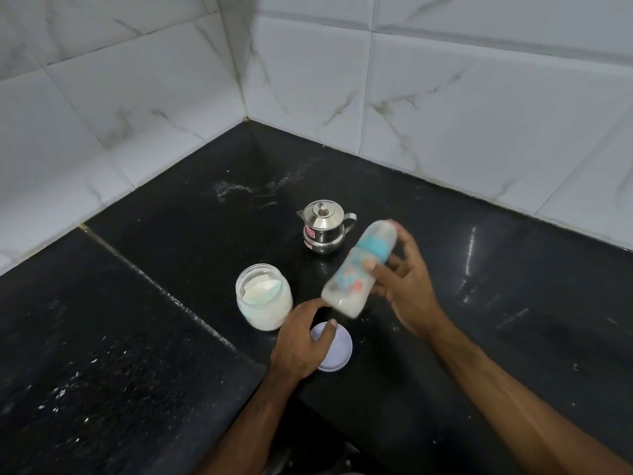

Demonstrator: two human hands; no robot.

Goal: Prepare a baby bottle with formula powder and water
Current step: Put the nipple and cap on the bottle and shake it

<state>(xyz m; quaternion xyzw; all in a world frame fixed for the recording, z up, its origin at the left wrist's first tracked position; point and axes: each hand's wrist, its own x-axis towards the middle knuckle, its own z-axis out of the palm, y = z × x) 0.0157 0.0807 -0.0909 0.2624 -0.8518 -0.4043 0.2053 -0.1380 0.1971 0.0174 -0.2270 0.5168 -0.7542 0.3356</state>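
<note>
My right hand (pixel 400 282) grips a baby bottle (pixel 359 269) with a teal collar and clear cap, tilted above the black counter and blurred; milky white liquid fills its lower end. My left hand (pixel 305 341) hovers over a pale lilac lid (pixel 339 351) lying flat on the counter, fingers relaxed, near the bottle's base. An open glass jar of white formula powder (pixel 263 296) with a scoop inside stands just left of that hand. A small steel pot with lid and spout (pixel 323 226) stands behind the bottle.
The black stone counter (pixel 171 337) fills a corner between white marble-look tiled walls (pixel 445 97). White smears and specks mark the counter behind the pot and at the near left. A joint line runs diagonally across the left part of the counter.
</note>
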